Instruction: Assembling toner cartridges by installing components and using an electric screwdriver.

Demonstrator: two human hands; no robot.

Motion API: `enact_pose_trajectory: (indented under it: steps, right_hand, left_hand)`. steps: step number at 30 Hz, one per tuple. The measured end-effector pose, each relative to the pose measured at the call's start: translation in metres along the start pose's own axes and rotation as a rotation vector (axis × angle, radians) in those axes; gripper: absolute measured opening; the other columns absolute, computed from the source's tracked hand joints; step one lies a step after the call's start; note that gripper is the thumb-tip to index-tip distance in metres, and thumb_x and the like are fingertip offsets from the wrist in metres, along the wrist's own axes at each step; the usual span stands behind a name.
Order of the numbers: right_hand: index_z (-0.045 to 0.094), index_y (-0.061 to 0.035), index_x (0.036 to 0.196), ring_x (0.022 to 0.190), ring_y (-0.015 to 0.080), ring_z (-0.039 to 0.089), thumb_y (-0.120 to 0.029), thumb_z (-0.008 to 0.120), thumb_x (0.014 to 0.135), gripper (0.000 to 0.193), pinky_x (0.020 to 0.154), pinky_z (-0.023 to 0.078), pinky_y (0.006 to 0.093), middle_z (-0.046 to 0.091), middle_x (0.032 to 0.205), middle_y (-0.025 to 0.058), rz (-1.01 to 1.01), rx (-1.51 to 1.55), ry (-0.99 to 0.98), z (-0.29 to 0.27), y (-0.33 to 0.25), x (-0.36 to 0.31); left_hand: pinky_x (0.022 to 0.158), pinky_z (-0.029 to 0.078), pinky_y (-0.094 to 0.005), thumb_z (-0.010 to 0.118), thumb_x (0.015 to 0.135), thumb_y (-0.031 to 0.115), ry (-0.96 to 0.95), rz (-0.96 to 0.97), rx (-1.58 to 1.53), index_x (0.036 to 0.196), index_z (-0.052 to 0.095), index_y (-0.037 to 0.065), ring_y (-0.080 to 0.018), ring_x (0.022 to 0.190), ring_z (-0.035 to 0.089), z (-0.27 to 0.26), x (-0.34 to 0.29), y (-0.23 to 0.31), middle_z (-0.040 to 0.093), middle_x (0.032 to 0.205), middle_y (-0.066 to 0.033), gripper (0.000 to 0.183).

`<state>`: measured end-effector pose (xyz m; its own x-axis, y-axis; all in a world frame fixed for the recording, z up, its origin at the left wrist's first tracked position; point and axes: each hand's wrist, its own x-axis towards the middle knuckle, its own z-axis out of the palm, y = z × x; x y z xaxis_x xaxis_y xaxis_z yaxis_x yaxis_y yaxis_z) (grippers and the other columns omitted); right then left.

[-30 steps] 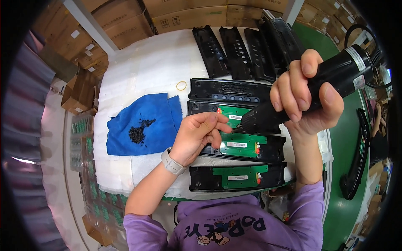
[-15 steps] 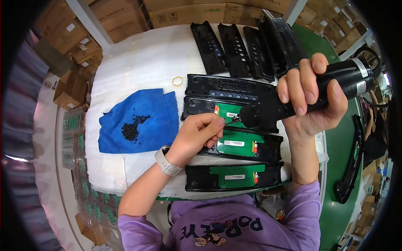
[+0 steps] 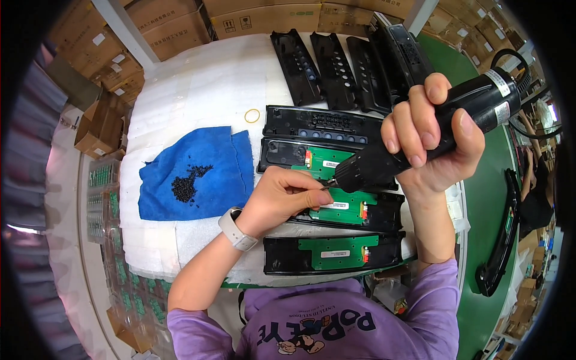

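My right hand (image 3: pixel 441 135) wraps round a black electric screwdriver (image 3: pixel 480 102), its nose slanting down to the left. The thumb and fingers of my left hand (image 3: pixel 285 195) are pinched at the tip of the metal bit (image 3: pixel 331 182); whatever lies between them is too small to make out. Under both hands are black plastic housings with green circuit boards, one board (image 3: pixel 342 207) just below the bit and another (image 3: pixel 321 157) partly hidden behind the screwdriver. A further housing (image 3: pixel 288 255) with a board lies closest to me. Small black screws (image 3: pixel 186 187) are heaped on a blue cloth (image 3: pixel 231 174) at the left.
Beyond the boards lies a housing (image 3: pixel 282 123) without a green board. Several black housings (image 3: pixel 294 69) rest at the back. A yellow rubber band (image 3: pixel 252 116) sits on the white-covered table (image 3: pixel 192 90). Cardboard boxes (image 3: pixel 264 21) line the far side; a cable (image 3: pixel 531 90) trails from the screwdriver.
The screwdriver and my right hand have shifted slightly left, and its rear end has risen. My left fingers have turned a little at the bit, with the thumb now stretched further along it.
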<state>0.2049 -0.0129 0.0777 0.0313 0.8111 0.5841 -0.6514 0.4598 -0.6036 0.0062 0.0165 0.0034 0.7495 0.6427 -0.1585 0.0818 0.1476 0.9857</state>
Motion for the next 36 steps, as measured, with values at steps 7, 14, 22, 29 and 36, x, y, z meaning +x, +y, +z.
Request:
enact_pose_trajectory:
  steps: [7,14,22,29,36]
  right_hand:
    - [0.049,-0.0035,0.096,0.043,0.0132,0.042,-0.024,0.044,0.086,0.024,0.050,0.041,0.0321,0.044,0.059,0.0026,0.037,-0.059,0.137,0.007,0.007,-0.003]
    - [0.050,-0.0049,0.093,0.043,0.0133,0.041,-0.025,0.046,0.086,0.022,0.050,0.040,0.0321,0.045,0.059,0.0020,0.099,0.036,0.274,0.010,0.019,0.001]
    - [0.043,-0.0028,0.092,0.039,0.0120,0.039,-0.020,0.062,0.075,0.030,0.040,0.034,0.0253,0.041,0.053,0.0027,0.242,-0.447,-0.026,0.024,0.053,-0.008]
    - [0.042,-0.0031,0.091,0.037,0.0114,0.038,-0.020,0.063,0.075,0.031,0.039,0.033,0.0243,0.041,0.053,0.0027,0.276,-0.438,-0.036,0.024,0.059,-0.007]
    - [0.042,-0.0026,0.085,0.039,0.0121,0.041,-0.014,0.062,0.075,0.025,0.039,0.034,0.0237,0.042,0.055,0.0035,0.276,-0.460,-0.063,0.025,0.066,-0.003]
  left_hand:
    - [0.050,0.037,-0.0198,0.072,0.073,0.008,0.082,0.097,0.119,0.077,0.069,-0.001,-0.0036,0.057,0.048,0.000,-0.001,-0.003,0.060,0.065,-0.0020,0.010]
    - [0.053,0.039,-0.0175,0.070,0.076,0.007,0.330,0.220,-0.115,0.089,0.066,-0.002,-0.0021,0.059,0.048,-0.010,0.001,0.001,0.060,0.069,-0.0010,0.017]
    - [0.084,0.046,-0.0260,0.033,0.093,0.006,0.457,0.227,-0.424,0.103,0.045,-0.003,-0.0201,0.100,0.058,-0.032,0.013,-0.007,0.055,0.107,-0.0166,0.018]
    - [0.088,0.047,-0.0306,0.028,0.094,0.007,0.385,0.173,-0.428,0.104,0.039,-0.003,-0.0292,0.106,0.056,-0.031,0.010,-0.005,0.052,0.111,-0.0247,0.018]
    - [0.044,0.039,-0.0209,0.032,0.098,0.021,0.333,0.078,-0.409,0.097,0.045,0.000,-0.0127,0.048,0.050,-0.043,0.008,-0.012,0.055,0.064,-0.0073,0.025]
